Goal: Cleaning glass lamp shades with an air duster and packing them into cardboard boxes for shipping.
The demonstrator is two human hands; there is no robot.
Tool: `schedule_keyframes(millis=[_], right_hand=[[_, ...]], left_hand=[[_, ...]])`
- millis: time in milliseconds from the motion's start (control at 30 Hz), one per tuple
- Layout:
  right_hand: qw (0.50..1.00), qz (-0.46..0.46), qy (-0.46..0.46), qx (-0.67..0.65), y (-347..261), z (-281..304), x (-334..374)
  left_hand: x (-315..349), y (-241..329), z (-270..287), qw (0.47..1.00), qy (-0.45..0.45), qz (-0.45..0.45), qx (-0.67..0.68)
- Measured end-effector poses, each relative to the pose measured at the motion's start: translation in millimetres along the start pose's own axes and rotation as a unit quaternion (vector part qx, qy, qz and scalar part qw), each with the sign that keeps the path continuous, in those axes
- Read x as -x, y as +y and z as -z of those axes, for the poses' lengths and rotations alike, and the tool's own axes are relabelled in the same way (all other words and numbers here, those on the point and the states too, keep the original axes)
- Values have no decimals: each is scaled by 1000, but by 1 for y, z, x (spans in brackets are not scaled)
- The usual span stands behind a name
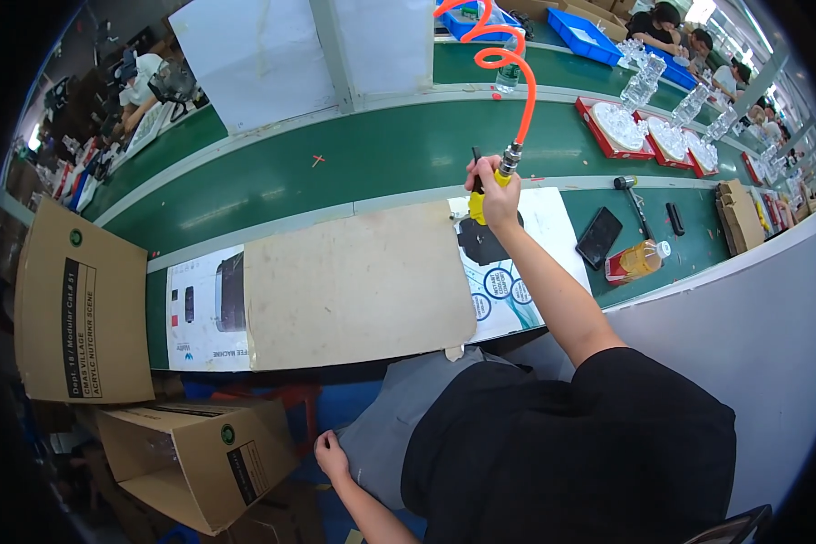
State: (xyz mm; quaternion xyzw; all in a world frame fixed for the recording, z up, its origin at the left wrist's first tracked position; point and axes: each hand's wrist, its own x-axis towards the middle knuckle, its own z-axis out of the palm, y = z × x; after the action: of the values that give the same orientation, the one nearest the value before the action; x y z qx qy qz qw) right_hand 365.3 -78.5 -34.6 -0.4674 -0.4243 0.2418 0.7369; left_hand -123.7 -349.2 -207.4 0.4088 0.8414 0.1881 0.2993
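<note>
My right hand [497, 192] is closed round a yellow air blow gun [477, 207] with a black lever. A metal coupling [510, 159] joins the gun to an orange coiled hose [528, 95] rising from it. The gun's nozzle points left, just above the right end of a beige board [358, 286]. That board lies over a white printed carton sheet [503, 295] on the green bench. Low on the left, my left hand [332, 456] rests against the grey trousers [381, 435], holding nothing I can see, its fingers loosely bent and partly hidden.
A black phone [598, 238], a drink bottle [637, 262] and a hammer [635, 199] lie to the right. Red trays [613, 128] hold clear plastic parts behind them. Cardboard boxes [82, 308] stand at the left, one open [199, 458]. Other people sit far off.
</note>
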Motion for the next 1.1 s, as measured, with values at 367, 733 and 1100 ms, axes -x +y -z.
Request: schedule_keyframes(millis=[367,733,1100], right_hand=[[1000,-12,-24,-1,2,8,3],[1000,16,-17,1,9,7,6],[992,9,-72,99,-3,7,5]], left_hand=[[2,2,3,1000,-4,21,-5],[2,1,0,1000,22,-9,7],[1,-3,2,1000,5,6,4]])
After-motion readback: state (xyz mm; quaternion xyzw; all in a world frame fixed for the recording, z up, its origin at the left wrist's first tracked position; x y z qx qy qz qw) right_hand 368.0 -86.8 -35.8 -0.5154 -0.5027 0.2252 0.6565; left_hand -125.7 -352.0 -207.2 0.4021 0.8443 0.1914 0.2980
